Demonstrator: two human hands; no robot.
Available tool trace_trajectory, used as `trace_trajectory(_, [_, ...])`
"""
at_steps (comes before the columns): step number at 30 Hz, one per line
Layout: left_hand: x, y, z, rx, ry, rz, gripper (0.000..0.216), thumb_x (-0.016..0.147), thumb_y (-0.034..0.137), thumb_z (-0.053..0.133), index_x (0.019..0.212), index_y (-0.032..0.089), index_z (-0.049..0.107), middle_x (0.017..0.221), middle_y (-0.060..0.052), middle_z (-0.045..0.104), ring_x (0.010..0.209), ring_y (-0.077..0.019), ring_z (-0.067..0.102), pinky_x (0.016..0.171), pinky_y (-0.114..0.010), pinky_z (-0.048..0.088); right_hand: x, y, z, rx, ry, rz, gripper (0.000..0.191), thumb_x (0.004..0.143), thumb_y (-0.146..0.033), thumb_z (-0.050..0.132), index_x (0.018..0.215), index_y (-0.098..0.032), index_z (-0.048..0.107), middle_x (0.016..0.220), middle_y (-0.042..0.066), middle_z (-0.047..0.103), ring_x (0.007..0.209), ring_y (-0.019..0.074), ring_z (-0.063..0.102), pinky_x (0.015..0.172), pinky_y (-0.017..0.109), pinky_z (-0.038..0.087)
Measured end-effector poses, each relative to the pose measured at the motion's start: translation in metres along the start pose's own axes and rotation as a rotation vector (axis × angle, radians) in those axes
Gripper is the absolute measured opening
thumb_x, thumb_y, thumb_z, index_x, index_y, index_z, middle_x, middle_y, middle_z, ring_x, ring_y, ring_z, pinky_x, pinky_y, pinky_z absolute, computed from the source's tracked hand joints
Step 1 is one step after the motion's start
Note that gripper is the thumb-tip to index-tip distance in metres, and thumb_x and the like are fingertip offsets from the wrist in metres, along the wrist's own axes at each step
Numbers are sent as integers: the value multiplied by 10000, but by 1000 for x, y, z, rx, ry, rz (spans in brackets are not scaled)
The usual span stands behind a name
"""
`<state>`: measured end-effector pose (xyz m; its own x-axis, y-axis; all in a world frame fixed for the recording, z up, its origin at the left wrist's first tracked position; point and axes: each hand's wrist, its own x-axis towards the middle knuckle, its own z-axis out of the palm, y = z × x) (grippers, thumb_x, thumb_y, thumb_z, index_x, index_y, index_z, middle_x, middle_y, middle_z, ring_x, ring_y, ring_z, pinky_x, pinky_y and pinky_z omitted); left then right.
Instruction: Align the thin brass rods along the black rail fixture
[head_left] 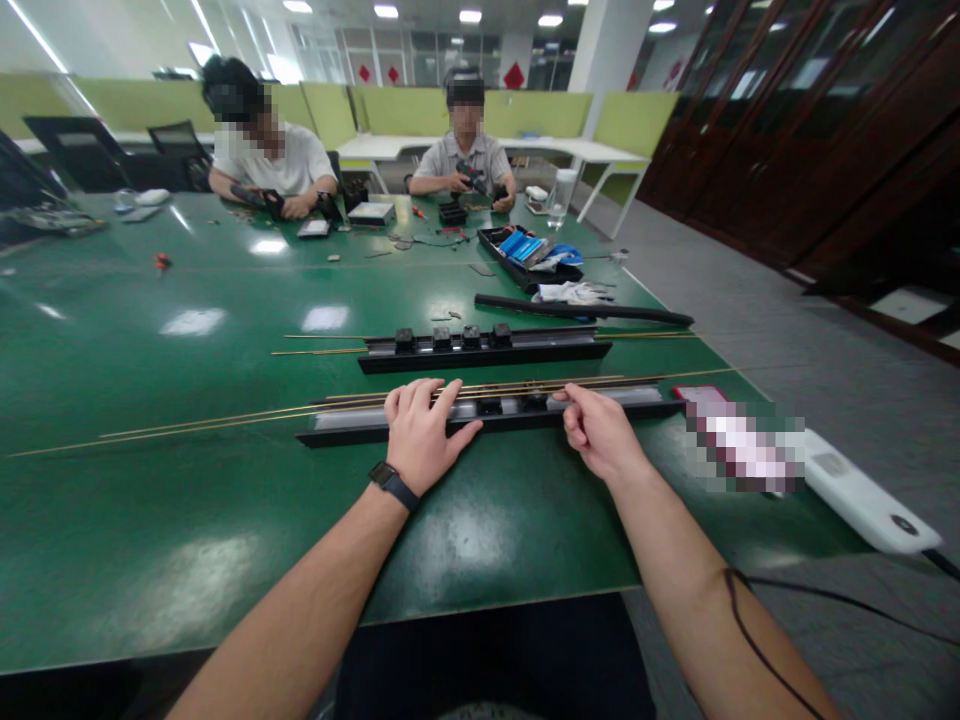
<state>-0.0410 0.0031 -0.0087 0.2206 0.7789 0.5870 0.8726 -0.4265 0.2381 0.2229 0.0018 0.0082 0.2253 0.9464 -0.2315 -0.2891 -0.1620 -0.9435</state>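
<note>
A long black rail with a grey channel (352,421) lies across the green table (187,520) right in front of me. Thin brass rods (225,415) run along it and stick out far to the left. My left hand (421,432) rests flat on the rail, fingers stretched over the rods; a black watch is on that wrist. My right hand (596,428) is curled, its fingertips pinching a brass rod at the rail's right part. A second black rail (525,349) with several black blocks on it lies a little farther away, with more brass rods beside it.
A black strip (585,311), white gloves (574,292) and a black tray of blue parts (525,250) lie beyond. A white power strip (862,500) sits at the right table corner. Two people work at the far end. A water bottle (561,196) stands near them.
</note>
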Motion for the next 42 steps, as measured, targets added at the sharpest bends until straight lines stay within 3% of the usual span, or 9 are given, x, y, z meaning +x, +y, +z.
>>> trace_trajectory(21, [0, 1, -1, 10, -9, 2, 556, 885, 560, 684, 1352, 264, 626, 1304, -132, 641, 1253, -335, 537, 1076, -517, 328, -1, 1, 1, -22, -65, 10, 386, 772, -474, 801, 898, -127, 691, 458, -46, 525, 320, 43, 323, 315, 163, 166])
trace_trajectory(30, [1, 1, -2, 5, -16, -1, 555, 886, 561, 682, 1349, 261, 629, 1309, -133, 642, 1254, -333, 534, 1073, -521, 326, 0, 0, 1, 14, -3, 4, 304, 797, -424, 762, 856, -141, 668, 439, -51, 508, 306, 49, 319, 307, 167, 175])
trace_trajectory(36, [1, 3, -3, 14, -25, -7, 555, 885, 564, 684, 1343, 254, 631, 1302, -131, 645, 1245, -326, 538, 1074, -511, 321, -3, -1, 3, -21, -62, 23, 367, 772, -447, 806, 897, -129, 673, 456, -50, 519, 313, 40, 331, 309, 153, 165])
trace_trajectory(42, [1, 2, -2, 19, -21, -1, 561, 887, 573, 679, 1345, 253, 630, 1302, -133, 645, 1246, -328, 537, 1075, -507, 317, -2, 0, 1, 6, -18, 25, 332, 798, -432, 775, 883, -131, 665, 442, -55, 505, 306, 44, 322, 305, 157, 167])
